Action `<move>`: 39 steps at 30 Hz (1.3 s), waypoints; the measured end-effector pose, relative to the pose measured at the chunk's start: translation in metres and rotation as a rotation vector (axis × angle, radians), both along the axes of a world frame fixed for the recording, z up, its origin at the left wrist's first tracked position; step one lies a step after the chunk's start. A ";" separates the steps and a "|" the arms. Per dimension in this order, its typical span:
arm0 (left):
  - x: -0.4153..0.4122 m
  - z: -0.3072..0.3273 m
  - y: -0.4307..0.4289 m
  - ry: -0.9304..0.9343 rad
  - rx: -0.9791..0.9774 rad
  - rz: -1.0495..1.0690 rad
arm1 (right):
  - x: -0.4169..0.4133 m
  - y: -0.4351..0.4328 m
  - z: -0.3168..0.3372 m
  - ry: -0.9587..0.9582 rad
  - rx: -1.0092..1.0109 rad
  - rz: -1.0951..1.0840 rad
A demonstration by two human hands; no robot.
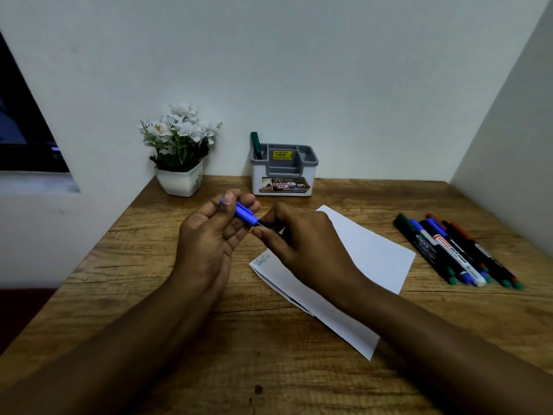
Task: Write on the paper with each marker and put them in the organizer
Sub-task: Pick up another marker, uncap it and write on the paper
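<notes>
Head view: left hand [209, 235] in from 7 o'clock, palm turned inward, thumb and curled fingers pinching the blue cap of a blue-capped black marker [244, 213]; right hand [302, 238] in from 5 o'clock, knuckles up, thumb and forefinger pinching its dark barrel. Marker tilted above the wooden table [149, 265], at 10 o'clock of the folded white paper sheet [368, 250]. At 12 o'clock, white-and-grey plastic organizer [284, 175], one green marker [255, 143] upright in its left compartment. At 3 o'clock, row of loose markers [457, 253].
</notes>
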State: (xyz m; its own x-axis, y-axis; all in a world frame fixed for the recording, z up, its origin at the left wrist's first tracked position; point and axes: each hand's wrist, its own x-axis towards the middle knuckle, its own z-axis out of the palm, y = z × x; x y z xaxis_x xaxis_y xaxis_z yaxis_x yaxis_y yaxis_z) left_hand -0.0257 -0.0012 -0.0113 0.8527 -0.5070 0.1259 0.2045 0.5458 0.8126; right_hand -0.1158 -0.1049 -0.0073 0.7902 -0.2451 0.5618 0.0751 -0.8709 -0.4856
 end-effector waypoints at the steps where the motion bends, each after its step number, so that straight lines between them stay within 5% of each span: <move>1: 0.000 0.001 0.000 0.009 -0.004 0.006 | 0.000 0.000 0.000 0.003 0.003 0.004; 7: -0.005 -0.001 -0.004 0.056 0.029 0.015 | 0.002 -0.001 0.001 0.081 0.058 0.007; 11: 0.048 0.010 0.022 0.254 -0.169 0.244 | -0.010 -0.009 -0.003 0.221 0.204 -0.030; 15: 0.081 0.006 0.040 0.228 -0.171 0.316 | -0.009 -0.014 0.001 0.161 0.385 -0.035; 19: 0.064 -0.003 0.025 0.012 0.114 0.149 | -0.012 -0.019 0.004 0.118 0.628 0.049; 28: 0.044 -0.016 0.023 -1.060 0.908 0.007 | -0.016 -0.047 0.009 -0.060 1.266 0.225; 35: 0.037 -0.025 0.016 -0.934 1.009 -0.149 | -0.009 -0.035 -0.004 0.051 0.974 0.118; 39: 0.041 -0.032 0.015 -0.984 1.074 -0.191 | -0.004 -0.030 -0.008 0.219 0.987 0.182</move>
State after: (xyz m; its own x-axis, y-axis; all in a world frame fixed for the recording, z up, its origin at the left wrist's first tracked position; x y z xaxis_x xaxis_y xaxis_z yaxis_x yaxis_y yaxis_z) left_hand 0.0155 0.0139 -0.0434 0.5588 -0.8231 0.1014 -0.6613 -0.3685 0.6534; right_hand -0.1202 -0.1345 -0.0150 0.9224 -0.3861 0.0135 -0.0106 -0.0601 -0.9981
